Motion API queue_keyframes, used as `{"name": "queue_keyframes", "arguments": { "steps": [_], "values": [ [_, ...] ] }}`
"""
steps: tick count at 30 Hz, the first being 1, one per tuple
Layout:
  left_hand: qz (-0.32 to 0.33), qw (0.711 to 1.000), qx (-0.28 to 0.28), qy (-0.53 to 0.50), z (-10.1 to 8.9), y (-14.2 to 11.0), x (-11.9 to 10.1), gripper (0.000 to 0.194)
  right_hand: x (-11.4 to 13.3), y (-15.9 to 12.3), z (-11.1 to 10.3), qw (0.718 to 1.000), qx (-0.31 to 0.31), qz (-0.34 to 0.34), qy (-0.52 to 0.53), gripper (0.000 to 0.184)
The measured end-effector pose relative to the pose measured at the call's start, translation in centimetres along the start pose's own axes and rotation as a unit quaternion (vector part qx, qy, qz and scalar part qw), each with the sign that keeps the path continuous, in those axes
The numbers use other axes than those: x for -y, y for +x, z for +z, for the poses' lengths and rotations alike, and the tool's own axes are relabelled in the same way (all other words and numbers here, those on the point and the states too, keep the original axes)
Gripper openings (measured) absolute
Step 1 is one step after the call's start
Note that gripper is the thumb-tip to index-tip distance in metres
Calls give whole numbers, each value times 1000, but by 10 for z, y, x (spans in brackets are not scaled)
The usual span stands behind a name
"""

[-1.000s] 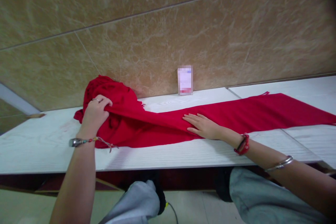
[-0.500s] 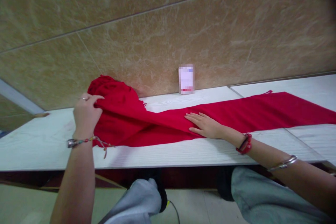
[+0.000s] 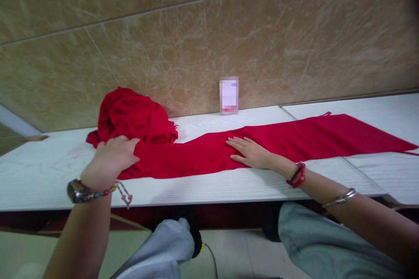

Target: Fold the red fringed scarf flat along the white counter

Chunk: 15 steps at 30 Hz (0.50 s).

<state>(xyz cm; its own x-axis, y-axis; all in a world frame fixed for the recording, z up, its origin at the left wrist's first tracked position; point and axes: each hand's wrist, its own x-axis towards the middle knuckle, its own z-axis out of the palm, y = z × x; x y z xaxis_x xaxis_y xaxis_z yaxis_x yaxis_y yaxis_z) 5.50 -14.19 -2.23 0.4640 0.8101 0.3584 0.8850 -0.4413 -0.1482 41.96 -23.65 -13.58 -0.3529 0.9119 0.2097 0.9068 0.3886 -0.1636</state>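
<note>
A person's two hands work a long red cloth (image 3: 294,137) lying lengthwise along a white bench (image 3: 203,189) beside a brown tiled wall (image 3: 196,56). The right hand (image 3: 250,152) rests flat on the smooth middle stretch, fingers extended and slightly spread. The left hand (image 3: 113,159) bends over the cloth's left part, just in front of a bunched red heap (image 3: 137,113); its fingertips are partly hidden, and whether it grips fabric cannot be told. A small blurred box (image 3: 228,96) stands near the wall, beyond the cloth.

Grey trousers (image 3: 304,237), a silver bangle (image 3: 341,199) and a red bracelet (image 3: 300,176) show.
</note>
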Motion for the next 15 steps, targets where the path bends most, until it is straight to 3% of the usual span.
{"name": "queue_keyframes", "arguments": {
  "steps": [2,4,7,10,15],
  "values": [
    [61,997,-1,43,5,2,-43,31,1,0,-2,1000,5,-1,0,56],
    [162,986,22,-17,16,5,-88,32,1,-1,-5,1000,13,3,-4,57],
    [275,950,113,-93,38,6,-133,37,0,-5,-8,1000,21,13,-13,60],
    [302,937,140,-101,51,1,-147,35,-3,-10,-9,1000,21,14,-15,61],
    [294,942,151,-60,53,-3,-142,33,-4,-11,-7,1000,15,12,0,59]
  ]
}}
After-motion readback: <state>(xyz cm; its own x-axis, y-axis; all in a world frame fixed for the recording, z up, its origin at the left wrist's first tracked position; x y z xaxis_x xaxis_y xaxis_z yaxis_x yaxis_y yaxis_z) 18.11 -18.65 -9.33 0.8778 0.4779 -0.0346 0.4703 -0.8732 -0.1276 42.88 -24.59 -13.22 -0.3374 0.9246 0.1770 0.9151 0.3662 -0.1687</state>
